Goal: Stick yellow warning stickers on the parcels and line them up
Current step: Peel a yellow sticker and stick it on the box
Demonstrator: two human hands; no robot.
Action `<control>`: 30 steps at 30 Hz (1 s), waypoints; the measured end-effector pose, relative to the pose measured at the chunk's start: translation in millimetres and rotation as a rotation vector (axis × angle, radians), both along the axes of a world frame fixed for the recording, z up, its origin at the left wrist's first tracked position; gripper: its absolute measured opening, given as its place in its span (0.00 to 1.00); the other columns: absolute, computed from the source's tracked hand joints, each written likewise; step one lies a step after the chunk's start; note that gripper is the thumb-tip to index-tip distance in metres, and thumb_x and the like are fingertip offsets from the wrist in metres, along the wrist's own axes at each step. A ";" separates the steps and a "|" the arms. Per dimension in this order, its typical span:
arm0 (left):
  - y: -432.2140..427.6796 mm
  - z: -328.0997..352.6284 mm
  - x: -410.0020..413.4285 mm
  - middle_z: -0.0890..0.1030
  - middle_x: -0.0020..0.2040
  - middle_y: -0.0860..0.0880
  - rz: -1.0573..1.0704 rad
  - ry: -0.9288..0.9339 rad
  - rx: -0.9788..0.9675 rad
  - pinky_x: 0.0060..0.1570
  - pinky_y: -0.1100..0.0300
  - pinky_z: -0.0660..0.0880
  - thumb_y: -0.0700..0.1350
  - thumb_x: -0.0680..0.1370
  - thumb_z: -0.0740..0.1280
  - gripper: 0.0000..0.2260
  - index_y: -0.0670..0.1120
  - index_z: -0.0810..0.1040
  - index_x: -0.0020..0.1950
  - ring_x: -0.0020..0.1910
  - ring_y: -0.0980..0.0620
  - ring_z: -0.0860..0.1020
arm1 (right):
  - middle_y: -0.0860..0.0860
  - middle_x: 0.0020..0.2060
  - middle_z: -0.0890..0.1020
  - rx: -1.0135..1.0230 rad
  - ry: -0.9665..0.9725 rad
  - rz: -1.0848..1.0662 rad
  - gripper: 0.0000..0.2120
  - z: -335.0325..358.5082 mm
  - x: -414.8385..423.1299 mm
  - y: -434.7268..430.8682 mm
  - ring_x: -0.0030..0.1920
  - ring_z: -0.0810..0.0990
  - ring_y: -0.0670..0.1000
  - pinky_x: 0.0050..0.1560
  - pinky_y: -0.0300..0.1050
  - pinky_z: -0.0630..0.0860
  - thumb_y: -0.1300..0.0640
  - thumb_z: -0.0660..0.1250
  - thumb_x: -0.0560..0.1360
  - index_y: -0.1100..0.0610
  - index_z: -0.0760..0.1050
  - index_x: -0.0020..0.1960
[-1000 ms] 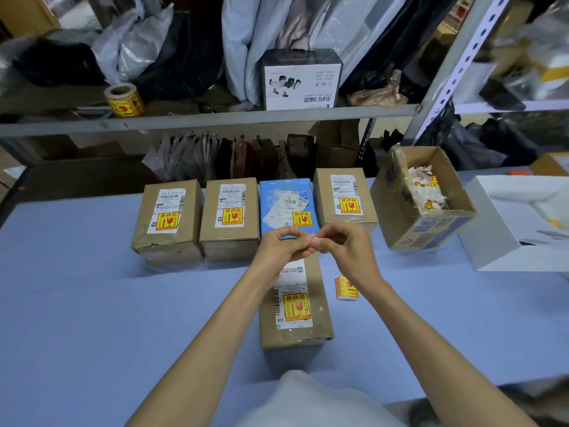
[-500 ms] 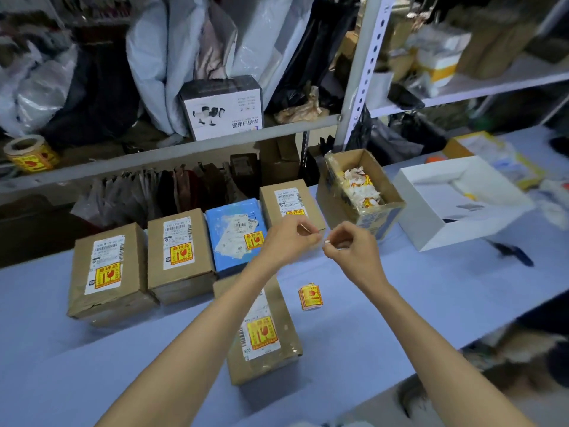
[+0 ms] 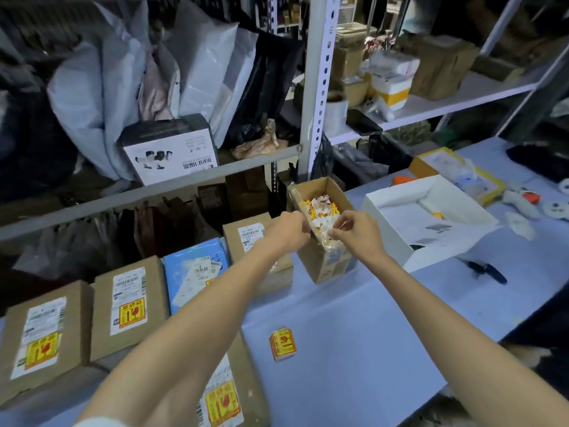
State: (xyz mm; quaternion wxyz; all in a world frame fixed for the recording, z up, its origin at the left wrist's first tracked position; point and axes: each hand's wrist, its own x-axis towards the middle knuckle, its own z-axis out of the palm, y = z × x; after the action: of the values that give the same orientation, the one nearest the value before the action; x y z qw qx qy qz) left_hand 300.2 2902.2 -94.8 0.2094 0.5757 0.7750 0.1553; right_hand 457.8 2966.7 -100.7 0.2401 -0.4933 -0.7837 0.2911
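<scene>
Since a second ago both hands have gone from the near parcel, forward and to the right, and are now over the open scrap box; the view has swung right with them.

The bench (image 3: 354, 349) has a pale blue top and runs under a metal shelf rack (image 3: 317, 87) stacked with bags and cartons. On the right of the bench stands an open white box (image 3: 409, 251). Along the back edge of the bench four parcels stand in a row, touching or almost touching: a brown parcel at far left (image 3: 40, 340) with a yellow warning sticker on its label, a second brown parcel (image 3: 127, 306) with its sticker, a blue parcel (image 3: 194, 269) whose sticker is mostly hidden by the left forearm, and a fourth brown parcel (image 3: 249, 241) partly covered by the left wrist. A fifth parcel (image 3: 228, 399), also stickered, lies in front of the row, under the left arm. The scrap box (image 3: 326, 263), a small open carton, stands tilted just right of the fourth parcel and holds crumpled white and yellow backing paper.

The left hand (image 3: 288, 231) is loosely curled at the box's near rim; I cannot tell whether it holds anything. The right hand (image 3: 354, 231) pinches its thumb and forefinger over the scraps, on what looks like a small white scrap. A loose pad of stickers (image 3: 282, 343) lies alone on the bench, near the fifth parcel.
</scene>
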 end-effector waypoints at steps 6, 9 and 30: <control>28.6 -4.6 -11.7 0.82 0.50 0.43 0.036 -0.031 -0.012 0.49 0.47 0.80 0.42 0.75 0.65 0.10 0.43 0.80 0.55 0.48 0.43 0.81 | 0.53 0.54 0.83 -0.034 -0.001 -0.027 0.20 -14.0 -18.0 45.5 0.56 0.80 0.55 0.59 0.53 0.77 0.71 0.65 0.69 0.57 0.80 0.57; 32.0 -6.0 -15.4 0.82 0.52 0.43 0.060 -0.043 -0.005 0.51 0.48 0.79 0.42 0.76 0.65 0.10 0.43 0.79 0.56 0.50 0.42 0.80 | 0.53 0.57 0.82 -0.056 0.037 -0.011 0.19 -17.9 -20.1 52.0 0.59 0.79 0.54 0.63 0.51 0.74 0.68 0.65 0.71 0.56 0.79 0.60; -211.0 -70.2 -29.5 0.74 0.60 0.43 0.664 -0.276 0.054 0.56 0.48 0.74 0.33 0.71 0.65 0.22 0.44 0.68 0.65 0.58 0.43 0.74 | 0.50 0.40 0.82 -0.261 0.003 0.433 0.10 -52.1 -69.1 -143.3 0.43 0.80 0.47 0.49 0.44 0.78 0.67 0.66 0.71 0.60 0.81 0.50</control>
State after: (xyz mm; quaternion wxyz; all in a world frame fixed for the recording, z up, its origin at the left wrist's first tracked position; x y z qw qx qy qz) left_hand 270.7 2691.2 -165.0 0.2349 0.2715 0.8799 0.3113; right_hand 388.7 2823.4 -152.8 0.1076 -0.3404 -0.8265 0.4353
